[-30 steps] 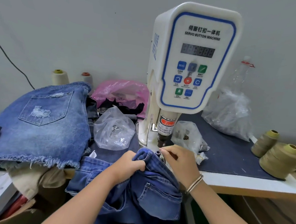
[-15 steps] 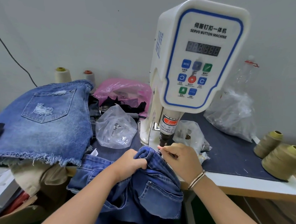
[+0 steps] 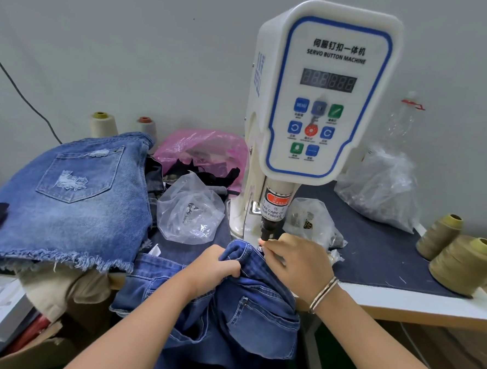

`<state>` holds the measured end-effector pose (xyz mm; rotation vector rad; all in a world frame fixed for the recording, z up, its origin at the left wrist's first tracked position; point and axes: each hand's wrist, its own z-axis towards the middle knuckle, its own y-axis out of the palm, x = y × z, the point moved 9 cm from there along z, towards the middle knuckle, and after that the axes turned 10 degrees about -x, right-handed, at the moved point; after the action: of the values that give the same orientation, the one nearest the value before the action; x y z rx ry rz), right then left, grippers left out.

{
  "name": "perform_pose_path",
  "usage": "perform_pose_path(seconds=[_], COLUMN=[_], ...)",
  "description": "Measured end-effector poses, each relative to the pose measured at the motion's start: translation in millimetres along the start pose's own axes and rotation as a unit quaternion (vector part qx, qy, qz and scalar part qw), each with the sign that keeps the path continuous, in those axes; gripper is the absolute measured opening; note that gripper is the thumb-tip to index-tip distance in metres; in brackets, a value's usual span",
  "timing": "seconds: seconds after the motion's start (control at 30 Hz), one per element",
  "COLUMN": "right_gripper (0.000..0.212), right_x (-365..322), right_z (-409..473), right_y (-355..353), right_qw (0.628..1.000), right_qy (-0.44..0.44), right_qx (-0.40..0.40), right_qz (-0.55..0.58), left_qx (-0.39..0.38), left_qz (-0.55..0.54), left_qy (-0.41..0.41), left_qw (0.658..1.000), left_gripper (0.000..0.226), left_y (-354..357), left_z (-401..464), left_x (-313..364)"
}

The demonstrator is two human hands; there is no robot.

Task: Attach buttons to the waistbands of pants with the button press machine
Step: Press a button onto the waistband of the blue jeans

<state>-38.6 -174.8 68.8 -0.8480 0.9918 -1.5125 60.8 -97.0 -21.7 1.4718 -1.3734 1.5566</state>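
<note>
A white servo button machine (image 3: 321, 103) stands on the table, its black press head (image 3: 268, 228) pointing down. Dark blue jeans (image 3: 246, 307) hang over the table's front edge, waistband raised under the press head. My left hand (image 3: 214, 268) grips the bunched waistband just left of the head. My right hand (image 3: 297, 261) pinches the waistband end beside a small metal button (image 3: 260, 248) directly below the head. The die under the fabric is hidden.
A stack of light denim shorts (image 3: 64, 202) lies at the left. A clear bag of buttons (image 3: 189, 209), a pink bag (image 3: 204, 150) and more clear bags (image 3: 379, 187) surround the machine. Olive thread cones (image 3: 460, 263) stand at the right edge.
Both hands keep their hold on the waistband under the press head. My right hand's fingertips have shifted slightly nearer the button; the view has drifted a little.
</note>
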Motion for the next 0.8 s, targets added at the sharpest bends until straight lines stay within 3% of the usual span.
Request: perform_pose_path(seconds=[0.07, 0.2, 0.27, 0.33, 0.4, 0.47, 0.53, 0.6, 0.7, 0.77, 0.8], right_gripper=[0.004, 0.024, 0.026, 0.022, 0.026, 0.042, 0.047, 0.045, 0.062, 0.038, 0.024], right_x=[0, 4, 14, 30, 34, 22, 12, 9, 18, 22, 21], right_z=[-2, -9, -19, -36, -51, -62, -66, -62, -43, -32, -30], right_y=[-1, 5, 10, 25, 50, 61, 63, 61, 49, 36, 30], right_qw=[1.0, 0.999, 0.991, 0.944, 0.856, 0.789, 0.751, 0.755, 0.809, 0.8, 0.778], right_qy=[-0.007, 0.008, 0.045, 0.089, 0.112, 0.082, 0.063, 0.072, 0.072, 0.06, 0.055], right_qx=[0.01, -0.015, -0.012, -0.025, -0.108, -0.193, -0.253, -0.294, -0.291, -0.233, -0.201], right_qz=[-0.002, 0.033, 0.127, 0.316, 0.494, 0.578, 0.607, 0.581, 0.505, 0.549, 0.592], left_qx=[0.0, 0.003, 0.003, 0.006, 0.015, 0.031, 0.044, 0.051, 0.084, 0.104, 0.105], left_qz=[-0.001, -0.008, -0.034, -0.081, -0.157, -0.23, -0.274, -0.301, -0.338, -0.309, -0.264], left_qy=[-0.002, -0.002, 0.001, 0.003, 0.004, -0.004, 0.004, 0.021, 0.049, 0.058, 0.055], left_qw=[1.0, 1.0, 0.999, 0.997, 0.987, 0.973, 0.961, 0.952, 0.936, 0.943, 0.957], left_gripper=[0.036, 0.036, 0.034, 0.028, 0.022, 0.024, 0.021, 0.022, 0.018, 0.015, 0.024], left_y=[0, 0, -1, -3, -8, -14, -21, -30, -51, -65, -70], left_z=[0, -3, -6, -12, -18, -23, -25, -27, -28, -31, -32], left_x=[1, 4, 6, 9, 10, 11, 20, 33, 41, 40, 39])
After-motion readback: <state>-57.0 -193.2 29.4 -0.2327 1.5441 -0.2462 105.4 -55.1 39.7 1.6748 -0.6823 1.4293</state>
